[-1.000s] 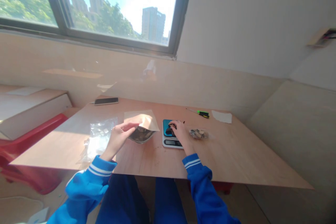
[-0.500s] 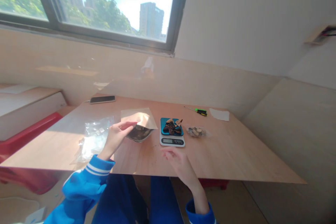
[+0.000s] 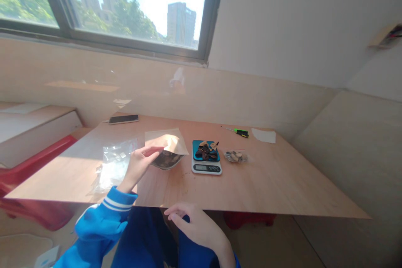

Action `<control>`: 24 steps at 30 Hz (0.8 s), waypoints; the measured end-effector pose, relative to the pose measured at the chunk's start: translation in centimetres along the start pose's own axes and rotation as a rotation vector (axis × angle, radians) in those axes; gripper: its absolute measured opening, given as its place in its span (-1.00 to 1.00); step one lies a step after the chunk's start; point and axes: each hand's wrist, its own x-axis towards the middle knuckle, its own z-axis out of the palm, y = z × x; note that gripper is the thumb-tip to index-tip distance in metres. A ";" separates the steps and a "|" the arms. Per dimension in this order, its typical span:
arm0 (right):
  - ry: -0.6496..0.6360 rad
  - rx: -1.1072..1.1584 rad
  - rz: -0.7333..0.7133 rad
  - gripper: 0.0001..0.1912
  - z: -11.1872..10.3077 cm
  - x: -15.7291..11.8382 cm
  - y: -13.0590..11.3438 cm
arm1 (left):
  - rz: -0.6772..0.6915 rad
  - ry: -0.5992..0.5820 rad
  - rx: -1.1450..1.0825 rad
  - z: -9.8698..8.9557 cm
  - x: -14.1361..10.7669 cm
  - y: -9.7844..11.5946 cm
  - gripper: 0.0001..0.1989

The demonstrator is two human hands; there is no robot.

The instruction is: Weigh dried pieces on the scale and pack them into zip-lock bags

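My left hand [image 3: 143, 163] is closed on the near edge of a kraft paper pouch [image 3: 176, 141], whose lower part is a see-through window with dark dried pieces behind it. Above the table's front edge hangs my right hand [image 3: 194, 224], its fingers loosely bent and nothing visible in them. Right of the pouch stands a kitchen scale [image 3: 206, 168] with a display and a blue platform. Dark, curled dried slices [image 3: 206, 150] are heaped on that platform. A small clear bag of pale dried slices [image 3: 235, 156] lies just right of the scale.
Clear plastic bags [image 3: 114, 167] lie left of my left hand. Toward the back are a phone [image 3: 123, 119], a green-and-black screwdriver [image 3: 241, 133] and a white paper piece [image 3: 264, 135]. Crumbs dot the wooden table [image 3: 282, 180] before the scale. Red stools [image 3: 40, 215] stand below.
My right hand has moved from in front of the scale down and left, to the table's front edge. My left hand stays at the pouch.
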 end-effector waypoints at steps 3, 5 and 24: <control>0.020 0.032 -0.045 -0.71 0.2 0.1 0.3 | -0.002 0.000 -0.003 0.1 -0.1 0.1 -0.74; 0.057 0.035 -0.096 -0.71 0.3 0.3 0.4 | -0.003 0.002 0.001 0.1 -0.2 0.1 -0.75; 0.229 0.006 -0.252 -0.71 0.5 2.6 0.6 | 0.009 -0.007 0.052 0.2 -0.2 -2.1 -0.75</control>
